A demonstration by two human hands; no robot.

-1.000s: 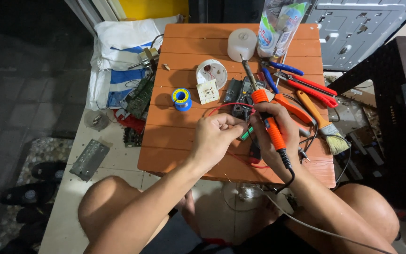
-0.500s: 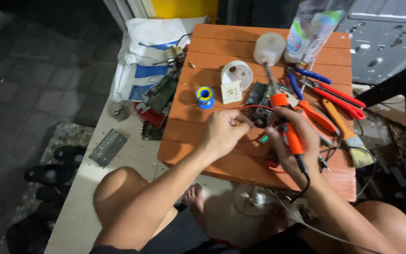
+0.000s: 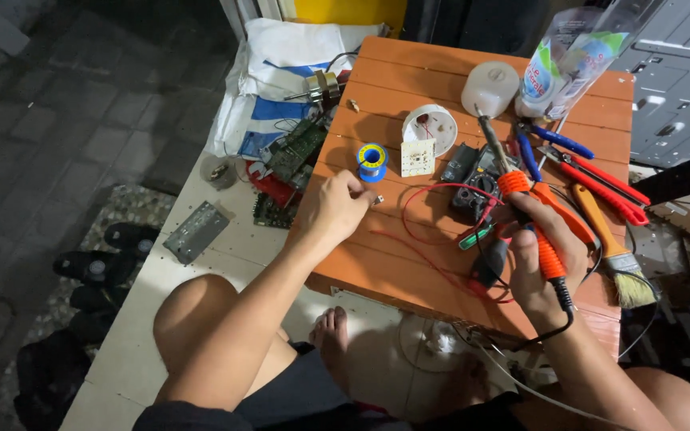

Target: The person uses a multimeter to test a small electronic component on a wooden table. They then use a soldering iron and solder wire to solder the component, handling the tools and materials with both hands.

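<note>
Planks of orange-brown wood make up the small bench [image 3: 409, 263], which stands on a pale tiled floor [image 3: 129, 351] with darker paving at nine o'clock. The right hand [image 3: 538, 259] is wrapped around an orange-handled soldering iron [image 3: 530, 214], its metal tip pointing toward twelve o'clock over a dark multimeter [image 3: 473, 179]. The left hand [image 3: 335, 209] is pinched narrow on something small (too small to tell what) just beside a loop of red wire [image 3: 421, 209]. At twelve o'clock from that hand sit a blue-and-yellow solder spool [image 3: 372, 160], a pale square circuit board [image 3: 418, 157] and a round white housing [image 3: 430, 126]. Red and blue pliers [image 3: 592, 172] and an orange-handled brush [image 3: 612, 247] lie at three o'clock. Green circuit boards [image 3: 297, 150] and a white-and-blue sack [image 3: 281, 76] rest off the bench's left edge, with black sandals [image 3: 97, 267] on the floor at eight o'clock.
</note>
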